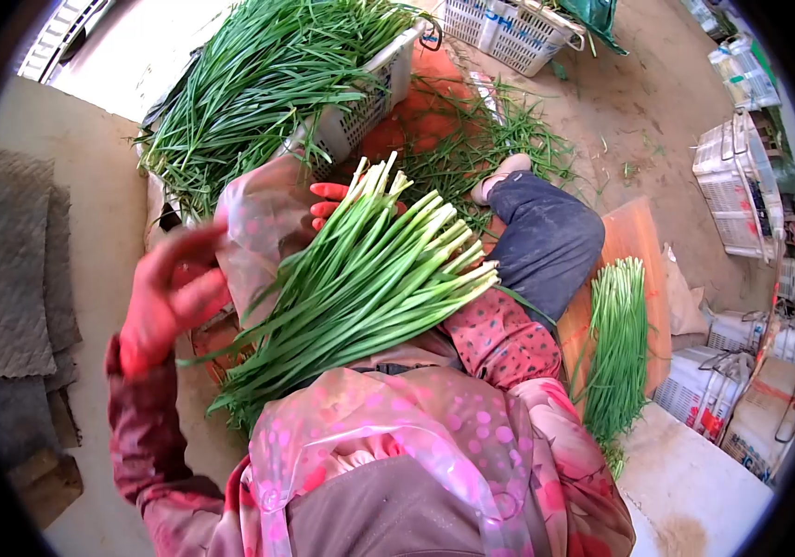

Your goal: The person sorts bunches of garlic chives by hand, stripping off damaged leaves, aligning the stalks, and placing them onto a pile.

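Note:
A thick bunch of garlic chives (369, 269) lies across my lap, its pale cut ends up and to the right, its green leaves down to the left. My right hand (328, 202), in a red glove, is behind the bunch. Only some of its fingers show past the stems, curled around them; the palm is hidden. Off to the left, my left hand (170, 297), also red-gloved, is raised beside the leaves without touching them. Its fingers are spread, slightly blurred, and hold nothing. A clear plastic apron with pink dots (397, 413) covers my front.
A white crate (388, 84) heaped with loose chives (258, 93) stands ahead. Scattered leaves (499, 139) litter the floor by my foot. At right, a finished-looking bundle of chives (618, 334) rests on an orange board (643, 232). More white crates (736, 186) line the right side.

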